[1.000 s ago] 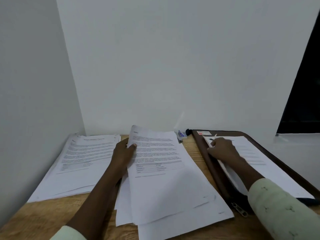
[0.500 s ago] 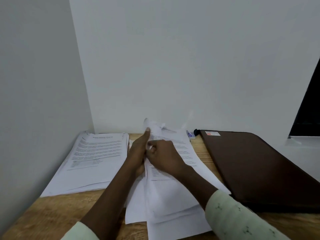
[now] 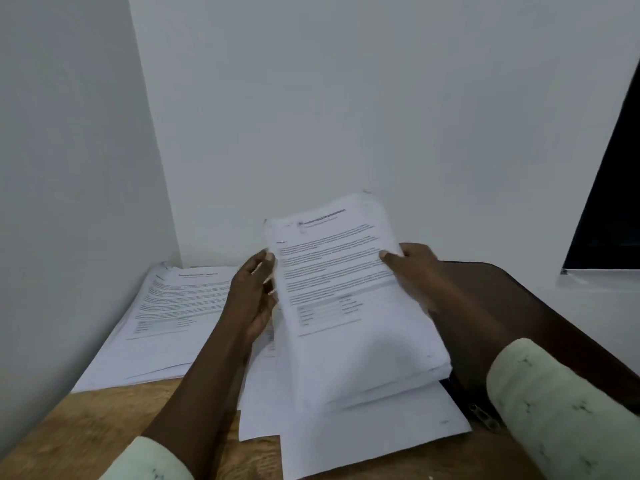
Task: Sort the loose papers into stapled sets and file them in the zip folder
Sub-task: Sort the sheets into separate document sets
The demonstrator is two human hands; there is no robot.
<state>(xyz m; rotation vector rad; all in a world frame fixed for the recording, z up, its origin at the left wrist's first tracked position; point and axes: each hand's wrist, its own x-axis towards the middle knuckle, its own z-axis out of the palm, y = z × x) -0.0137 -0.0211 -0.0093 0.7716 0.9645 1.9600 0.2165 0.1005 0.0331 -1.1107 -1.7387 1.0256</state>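
Now the middle bundle of papers [image 3: 339, 289] is off the table [image 3: 97, 427], raised and tilted up toward the wall; a second ago it lay flat. The left grip [image 3: 254, 299] holds its left edge. The right grip [image 3: 420, 271], earlier resting on a sheet inside the zip folder [image 3: 512, 306], pinches the right edge with the thumb on the printed face. That folder has since been closed and lies beneath the right forearm. Some loose sheets [image 3: 363, 434] remain underneath, and another stack [image 3: 173, 313] sits at the left. The bundle is probably being squared for stapling, with filing still ahead.
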